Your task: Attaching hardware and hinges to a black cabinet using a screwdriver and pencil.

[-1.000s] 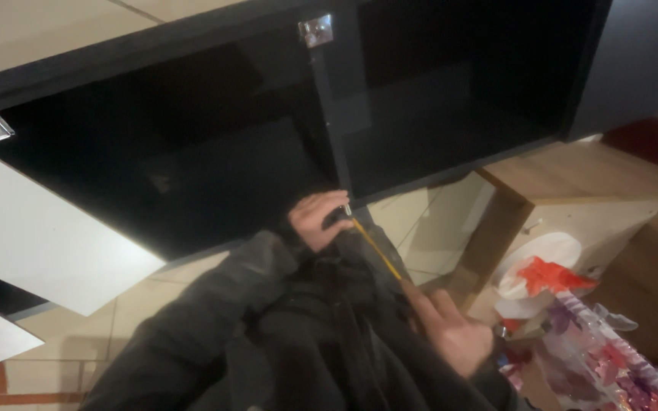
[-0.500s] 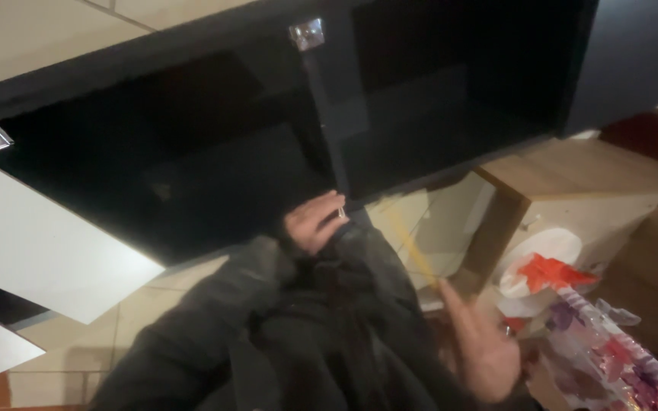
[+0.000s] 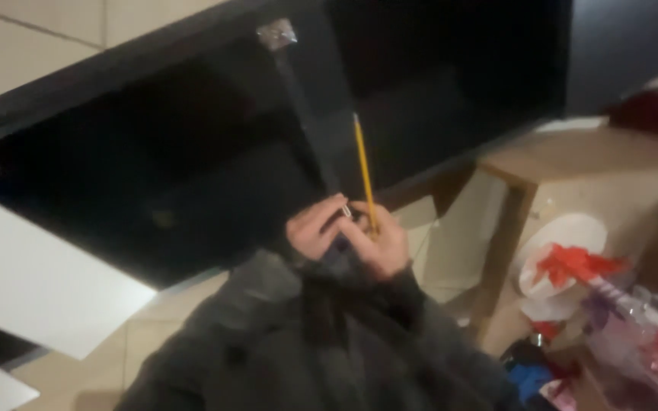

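Note:
My right hand [image 3: 384, 245] grips a yellow pencil [image 3: 362, 169] that points up along the black cabinet's upright divider [image 3: 310, 114]. My left hand [image 3: 312, 228] is right beside it, fingers curled at the divider's lower end. A small shiny bit [image 3: 346, 211] shows between the two hands; blur hides whether my left fingers pinch it. Both arms are in dark sleeves. A metal fitting [image 3: 277, 33] sits at the divider's top.
The black cabinet [image 3: 192, 175] lies open-fronted over a light tiled floor [image 3: 154, 320]. A white panel [image 3: 32, 281] sticks out at the left. At the right stand a wooden table [image 3: 595, 164], a white bag with red print [image 3: 565, 262] and crinkled plastic wrapping [image 3: 641, 335].
My right hand came up from low right to meet my left hand at the divider. The pencil now stands upright against the divider. The view has shifted slightly.

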